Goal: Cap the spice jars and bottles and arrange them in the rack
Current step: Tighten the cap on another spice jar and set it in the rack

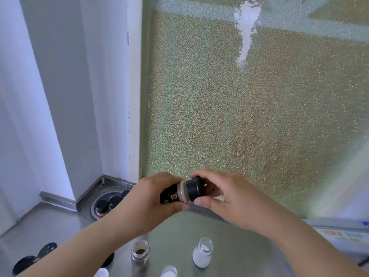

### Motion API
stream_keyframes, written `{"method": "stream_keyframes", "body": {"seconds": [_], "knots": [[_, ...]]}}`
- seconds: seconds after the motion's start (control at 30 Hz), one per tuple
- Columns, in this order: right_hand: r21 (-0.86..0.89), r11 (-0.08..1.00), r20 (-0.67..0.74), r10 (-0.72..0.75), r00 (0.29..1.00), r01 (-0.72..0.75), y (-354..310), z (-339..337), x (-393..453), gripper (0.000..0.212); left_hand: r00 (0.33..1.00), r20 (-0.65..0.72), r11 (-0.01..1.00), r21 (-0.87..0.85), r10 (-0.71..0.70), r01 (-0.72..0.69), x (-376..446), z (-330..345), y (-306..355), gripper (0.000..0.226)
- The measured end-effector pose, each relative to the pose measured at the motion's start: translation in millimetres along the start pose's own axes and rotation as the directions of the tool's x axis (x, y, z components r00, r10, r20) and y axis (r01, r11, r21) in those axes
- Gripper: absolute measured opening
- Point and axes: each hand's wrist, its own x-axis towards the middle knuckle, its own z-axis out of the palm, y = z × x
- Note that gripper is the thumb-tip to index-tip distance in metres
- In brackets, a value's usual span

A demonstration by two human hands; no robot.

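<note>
Both bare forearms reach in from the near edge and meet at the middle. The left hand (154, 196) curls closed, thumb lowermost, while the right hand (223, 193) pinches with fingertips above and thumb below

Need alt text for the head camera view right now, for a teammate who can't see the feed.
Two bare hands hold a dark spice bottle above a steel counter: the left hand grips its body, the right hand holds its black cap. Below stand open jars, one of dark spice and one of white powder; capped jars sit in a round rack at left.
</note>
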Motion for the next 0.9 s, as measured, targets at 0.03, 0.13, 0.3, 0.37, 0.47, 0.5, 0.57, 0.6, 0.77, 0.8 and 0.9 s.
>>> {"method": "stream_keyframes", "body": {"seconds": [0.03, 0.13, 0.3, 0.37, 0.47, 0.5, 0.57, 0.6, 0.77, 0.8, 0.9], "knots": [[-0.001, 1.0, 0.001, -0.012, 1.0, 0.012, -1.4, 4.1, 1.5, 0.04, 1.0, -0.01, 1.0, 0.005, -0.003, 0.003, -2.6, 0.1, -2.4, 0.045], [-0.013, 0.999, 0.015, -0.033, 0.999, 0.033, -1.0, 17.8, 8.7, 0.038, 0.999, -0.027, 0.998, 0.043, -0.037, 0.038, -10.9, -0.1, -13.5, 0.044], [0.008, 0.999, -0.003, -0.038, 0.999, 0.038, -5.4, 50.4, 25.2, 0.05, 0.986, -0.019, 0.985, 0.046, -0.165, 0.166, -23.4, -1.2, -39.3, 0.045], [0.061, 0.998, -0.013, -0.024, 1.0, 0.025, -6.5, 66.3, 35.3, 0.048, 0.976, -0.024, 0.975, 0.038, -0.217, 0.217, -29.9, -1.6, -51.5, 0.05], [0.102, 0.995, 0.04, -0.012, 0.999, 0.007, -6.3, 91.3, 54.9, 0.047, 0.961, 0.019, 0.961, 0.05, -0.275, 0.274, -43.3, -3.2, -73.2, 0.043], [0.111, 0.994, 0.055, -0.013, 0.998, 0.006, -6.2, 99.8, 62.4, 0.046, 0.954, 0.026, 0.953, 0.067, -0.299, 0.297, -48.5, -5.2, -80.4, 0.038], [0.127, 0.992, 0.076, -0.004, 0.997, -0.005, -6.6, 115.3, 77.6, 0.044, 0.921, 0.003, 0.916, 0.108, -0.389, 0.386, -58.8, -12.5, -93.2, 0.035], [0.131, 0.991, 0.083, 0.0, 0.997, -0.011, -6.5, 122.9, 86.0, 0.041, 0.9, -0.024, 0.892, 0.123, -0.436, 0.435, -63.9, -18.3, -99.2, 0.033], [0.137, 0.99, 0.113, 0.024, 0.993, -0.04, -16.6, 152.9, 141.0, 0.037, 0.831, -0.102, 0.806, 0.206, -0.547, 0.556, -88.4, -57.3, -134.3, 0.026], [0.135, 0.99, 0.094, 0.017, 0.995, -0.03, -21.5, 157.5, 155.9, 0.037, 0.816, -0.107, 0.786, 0.223, -0.568, 0.576, -93.0, -65.2, -143.3, 0.024], [0.104, 0.994, 0.02, -0.018, 1.0, 0.016, -34.4, 175.4, 206.2, 0.036, 0.785, -0.136, 0.743, 0.262, -0.604, 0.617, -103.2, -87.4, -166.4, 0.018]]}}
